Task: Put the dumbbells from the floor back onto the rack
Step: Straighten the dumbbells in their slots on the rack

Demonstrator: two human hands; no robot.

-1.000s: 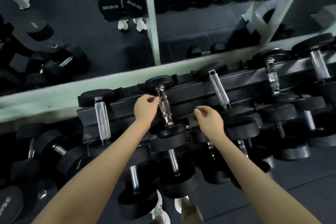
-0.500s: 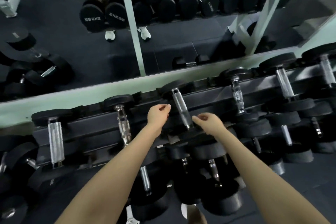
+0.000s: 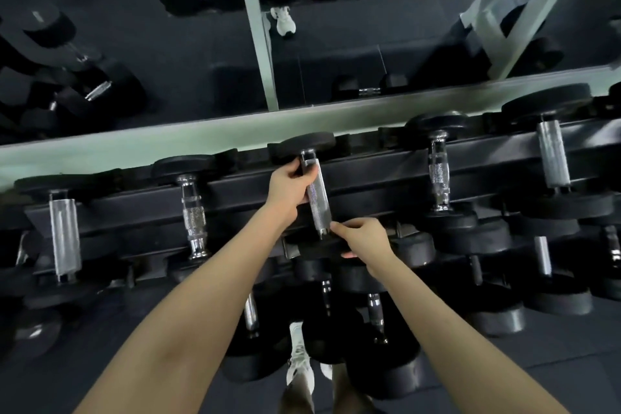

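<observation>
At centre frame, the right hand (image 3: 364,240) curls its fingers over the near head of a dumbbell (image 3: 318,202) lying on the top rail of the rack (image 3: 369,175); farther up, the left hand (image 3: 287,186) grips the handle's far end.

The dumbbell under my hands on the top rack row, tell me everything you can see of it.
The dumbbell has a straight, knurled silvery metal bar between two round black, rubbery-looking heads. It lies across the top row of the rack, far head toward the mirror, slightly skewed. The left hand curls round the bar's far end; the right hand holds the near head.
</observation>
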